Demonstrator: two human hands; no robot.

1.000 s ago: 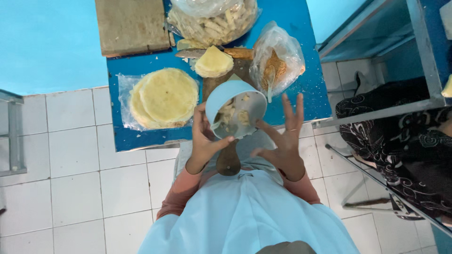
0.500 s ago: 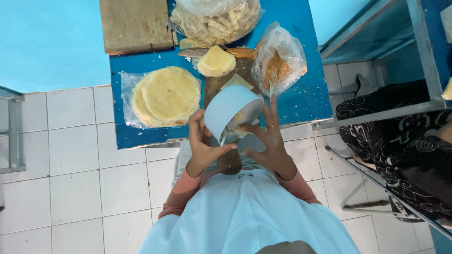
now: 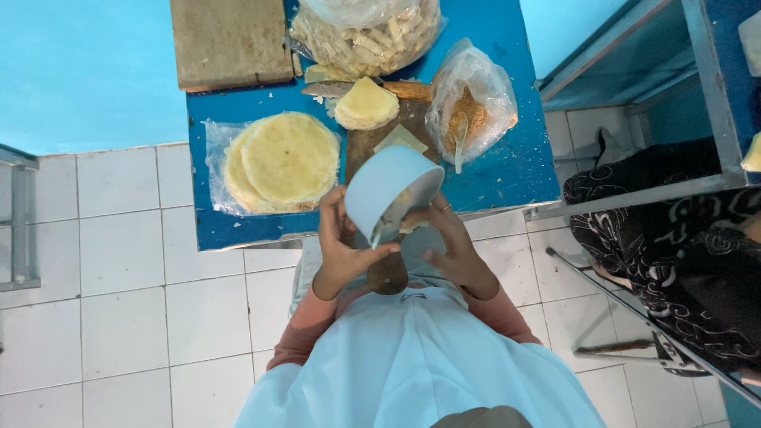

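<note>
I hold a light blue bowl (image 3: 379, 188) tipped on its side above the table's near edge, its mouth turned down and to the right. My left hand (image 3: 339, 250) grips it from the left and below. My right hand (image 3: 450, 247) is on the other side, fingers curled at the bowl's rim and mouth. Pale filling shows inside the bowl. Under my hands a brown wooden board (image 3: 388, 273) sticks out past the table edge. A folded pale wrapper (image 3: 365, 104) lies on the board's far end.
The blue table (image 3: 515, 176) carries a stack of round pale wrappers on plastic (image 3: 283, 162), a bag of brown crumbs with a spoon (image 3: 469, 107), a bag of pale strips (image 3: 365, 32), a knife (image 3: 337, 89) and a wooden block (image 3: 230, 40). Another person in black patterned cloth (image 3: 674, 238) sits at right beside a metal frame.
The bowl has tipped from upright onto its side. My right hand, spread open beside it a second ago, has closed in on the bowl's rim.
</note>
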